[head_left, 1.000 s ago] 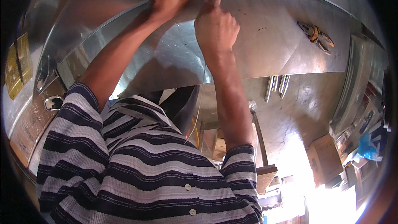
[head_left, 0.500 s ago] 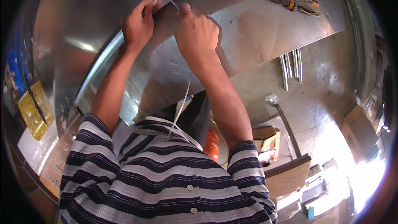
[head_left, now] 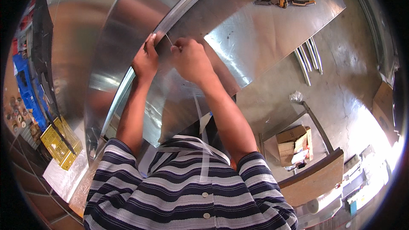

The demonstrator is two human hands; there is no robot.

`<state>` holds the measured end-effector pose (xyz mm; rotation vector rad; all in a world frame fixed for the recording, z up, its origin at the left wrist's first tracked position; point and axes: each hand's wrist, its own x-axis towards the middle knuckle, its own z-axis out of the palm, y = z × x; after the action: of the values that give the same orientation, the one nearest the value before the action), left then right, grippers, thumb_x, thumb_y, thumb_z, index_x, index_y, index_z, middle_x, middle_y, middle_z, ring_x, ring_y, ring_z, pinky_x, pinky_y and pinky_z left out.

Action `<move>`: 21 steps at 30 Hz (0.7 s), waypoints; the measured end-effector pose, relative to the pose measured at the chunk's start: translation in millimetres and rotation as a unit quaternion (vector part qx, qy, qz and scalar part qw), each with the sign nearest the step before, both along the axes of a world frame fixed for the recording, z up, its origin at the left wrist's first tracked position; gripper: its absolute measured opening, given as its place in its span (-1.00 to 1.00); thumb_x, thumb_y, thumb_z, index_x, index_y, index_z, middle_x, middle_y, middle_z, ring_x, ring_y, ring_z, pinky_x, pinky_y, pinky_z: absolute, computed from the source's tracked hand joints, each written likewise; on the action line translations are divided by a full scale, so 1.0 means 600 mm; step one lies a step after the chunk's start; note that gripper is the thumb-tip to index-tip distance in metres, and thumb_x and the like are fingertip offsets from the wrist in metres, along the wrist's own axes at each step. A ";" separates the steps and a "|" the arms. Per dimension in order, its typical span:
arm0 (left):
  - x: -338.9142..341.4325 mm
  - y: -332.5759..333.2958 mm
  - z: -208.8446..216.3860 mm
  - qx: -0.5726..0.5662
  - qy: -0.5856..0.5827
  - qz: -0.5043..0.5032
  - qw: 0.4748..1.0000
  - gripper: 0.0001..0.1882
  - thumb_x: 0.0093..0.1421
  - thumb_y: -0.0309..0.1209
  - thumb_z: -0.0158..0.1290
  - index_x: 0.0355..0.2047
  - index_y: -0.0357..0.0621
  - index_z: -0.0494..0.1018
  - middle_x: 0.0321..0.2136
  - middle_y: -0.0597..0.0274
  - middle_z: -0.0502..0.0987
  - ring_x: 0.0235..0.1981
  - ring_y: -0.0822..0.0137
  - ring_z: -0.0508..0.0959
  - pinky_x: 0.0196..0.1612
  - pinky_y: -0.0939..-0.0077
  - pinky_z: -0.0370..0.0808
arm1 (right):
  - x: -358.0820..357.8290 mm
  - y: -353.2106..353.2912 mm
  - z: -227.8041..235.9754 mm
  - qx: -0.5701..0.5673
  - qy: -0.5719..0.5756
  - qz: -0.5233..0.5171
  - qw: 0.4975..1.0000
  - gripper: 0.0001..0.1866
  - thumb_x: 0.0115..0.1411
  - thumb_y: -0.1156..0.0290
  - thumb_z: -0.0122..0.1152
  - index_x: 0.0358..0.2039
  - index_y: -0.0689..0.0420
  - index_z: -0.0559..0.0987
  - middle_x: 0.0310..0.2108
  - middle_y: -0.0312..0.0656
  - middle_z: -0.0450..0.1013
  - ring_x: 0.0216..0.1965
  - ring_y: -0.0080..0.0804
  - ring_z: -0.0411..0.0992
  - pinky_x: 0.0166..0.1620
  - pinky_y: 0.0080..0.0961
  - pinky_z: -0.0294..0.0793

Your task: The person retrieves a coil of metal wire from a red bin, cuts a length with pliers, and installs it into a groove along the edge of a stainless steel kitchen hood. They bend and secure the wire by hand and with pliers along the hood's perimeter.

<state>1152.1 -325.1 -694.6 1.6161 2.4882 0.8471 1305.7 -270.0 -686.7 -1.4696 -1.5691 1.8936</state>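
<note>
My left hand [head_left: 146,61] is closed at the curved metal edge [head_left: 187,4], its thumb and fingertips pressed against the rim. To its right, my right hand [head_left: 192,60] is a closed fist, pinching a thin pale strip [head_left: 169,39] that runs taut to the edge beside the left fingertips. A translucent length of what looks like the same strip hangs below the right wrist and lies over my striped shirt. Both hands are above a shiny metal sheet [head_left: 294,25]. Combination pliers [head_left: 280,0] with black and orange handles lie on the sheet at the far right, handles spread.
Several metal tubes [head_left: 303,66] show beyond the sheet's right edge, lower down. A metal frame with an open cardboard box [head_left: 285,145] and a wooden board [head_left: 313,179] stand at lower right. Left are a yellow panel [head_left: 64,145] and blue bins [head_left: 29,91].
The view has shifted. Both hands are nearer to me along the curved edge. The strip's loose length has swung right and hangs farther down over my shirt.
</note>
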 end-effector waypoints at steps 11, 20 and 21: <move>-0.015 -0.011 -0.008 0.018 0.025 -0.063 0.998 -0.90 0.32 -0.47 0.16 -0.25 -0.24 0.63 -0.20 0.08 0.67 -0.15 0.07 0.67 -0.07 0.26 0.58 | -0.040 -0.045 -0.013 0.158 -0.155 0.036 0.975 -0.70 0.27 0.41 0.10 0.01 0.14 0.55 -0.44 0.08 0.61 -0.38 0.08 0.64 -0.30 0.01 0.62; -0.033 -0.021 -0.004 -0.007 -0.046 -0.072 0.996 -0.81 0.35 -0.39 0.17 -0.20 -0.28 0.64 -0.17 -0.02 0.69 -0.10 0.07 0.68 -0.02 0.32 0.57 | -0.045 -0.076 -0.015 0.167 -0.167 -0.018 0.972 -0.76 0.32 0.33 0.09 -0.10 0.18 0.57 -0.42 0.10 0.62 -0.39 0.07 0.64 -0.35 -0.09 0.60; -0.045 -0.030 -0.019 -0.034 -0.027 -0.061 0.997 -0.75 0.37 -0.30 0.14 -0.15 -0.25 0.64 -0.15 -0.02 0.68 -0.08 0.05 0.68 -0.01 0.32 0.57 | -0.043 -0.074 -0.009 0.151 -0.148 -0.049 0.976 -0.77 0.34 0.33 0.09 -0.15 0.20 0.60 -0.43 0.12 0.62 -0.38 0.09 0.64 -0.34 -0.10 0.59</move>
<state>1125.3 -343.4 -706.2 1.6784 2.3284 0.7715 1280.1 -314.5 -692.4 -1.7082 -1.7783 1.3559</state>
